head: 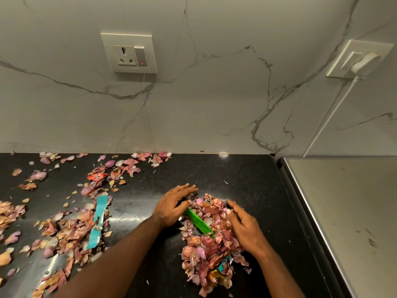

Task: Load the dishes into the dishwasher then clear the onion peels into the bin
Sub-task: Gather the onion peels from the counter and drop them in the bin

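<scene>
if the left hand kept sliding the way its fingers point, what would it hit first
Probably the top of the gathered onion peel pile: the left hand points up and right, its fingertips at the heap's far edge. Past that lies bare black counter, then the marble wall.

The counter [214,173] is black speckled stone, polished and glossy, with light glaring off it. The onion peels [211,239] look dry, papery and crinkled, pink to brown. A green strip [198,221] among them seems smooth plastic; the teal strip [97,220] looks like shiny foil-backed wrapper. The wall [214,93] is smooth veined marble with a soft sheen. The steel surface [348,211] is brushed, matt, smudged metal.
</scene>
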`<state>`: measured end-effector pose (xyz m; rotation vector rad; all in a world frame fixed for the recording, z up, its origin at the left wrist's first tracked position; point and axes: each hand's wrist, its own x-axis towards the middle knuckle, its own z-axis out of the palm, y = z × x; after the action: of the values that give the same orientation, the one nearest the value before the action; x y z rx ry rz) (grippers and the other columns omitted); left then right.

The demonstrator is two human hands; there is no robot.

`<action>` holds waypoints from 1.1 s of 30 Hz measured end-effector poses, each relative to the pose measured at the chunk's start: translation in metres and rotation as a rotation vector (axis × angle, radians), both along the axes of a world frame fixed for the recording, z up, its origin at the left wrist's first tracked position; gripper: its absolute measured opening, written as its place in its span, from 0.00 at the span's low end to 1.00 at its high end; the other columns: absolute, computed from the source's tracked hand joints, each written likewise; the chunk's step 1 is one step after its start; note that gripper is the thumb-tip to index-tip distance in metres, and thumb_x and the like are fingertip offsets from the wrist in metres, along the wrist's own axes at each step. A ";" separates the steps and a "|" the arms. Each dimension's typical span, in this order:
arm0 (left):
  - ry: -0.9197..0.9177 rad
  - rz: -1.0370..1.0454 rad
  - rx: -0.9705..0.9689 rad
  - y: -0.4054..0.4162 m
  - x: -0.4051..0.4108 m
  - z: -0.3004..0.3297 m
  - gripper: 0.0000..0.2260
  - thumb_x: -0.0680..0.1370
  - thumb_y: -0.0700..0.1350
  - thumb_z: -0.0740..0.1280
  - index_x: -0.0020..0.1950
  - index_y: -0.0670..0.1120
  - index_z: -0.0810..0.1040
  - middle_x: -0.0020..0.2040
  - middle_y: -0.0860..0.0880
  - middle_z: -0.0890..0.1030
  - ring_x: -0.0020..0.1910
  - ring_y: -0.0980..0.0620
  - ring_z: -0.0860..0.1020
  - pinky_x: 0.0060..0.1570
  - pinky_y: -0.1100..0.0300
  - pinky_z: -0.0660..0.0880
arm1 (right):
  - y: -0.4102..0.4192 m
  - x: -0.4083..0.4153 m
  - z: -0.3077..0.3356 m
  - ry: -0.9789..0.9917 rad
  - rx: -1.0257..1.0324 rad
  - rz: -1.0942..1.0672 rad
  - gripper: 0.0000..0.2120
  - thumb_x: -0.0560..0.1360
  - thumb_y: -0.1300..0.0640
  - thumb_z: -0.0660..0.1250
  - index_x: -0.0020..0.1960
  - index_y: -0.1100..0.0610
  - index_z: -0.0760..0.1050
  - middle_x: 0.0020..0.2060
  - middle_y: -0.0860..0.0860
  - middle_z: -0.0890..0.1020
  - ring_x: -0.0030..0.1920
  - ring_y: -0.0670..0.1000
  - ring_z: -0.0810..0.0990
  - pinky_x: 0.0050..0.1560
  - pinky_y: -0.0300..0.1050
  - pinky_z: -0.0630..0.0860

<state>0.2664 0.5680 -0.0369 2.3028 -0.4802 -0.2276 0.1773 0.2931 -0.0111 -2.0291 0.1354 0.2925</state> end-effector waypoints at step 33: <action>-0.075 0.006 -0.008 -0.033 -0.135 0.005 0.40 0.77 0.75 0.51 0.85 0.61 0.46 0.85 0.60 0.47 0.83 0.57 0.47 0.81 0.51 0.52 | 0.018 -0.038 -0.032 -0.310 -0.159 0.064 0.20 0.86 0.42 0.53 0.74 0.40 0.74 0.72 0.35 0.73 0.75 0.37 0.64 0.73 0.40 0.63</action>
<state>0.1318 0.5353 -0.0319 2.3114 -0.5108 -0.1359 0.1395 0.3113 -0.0428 -2.2122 -0.1022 0.0043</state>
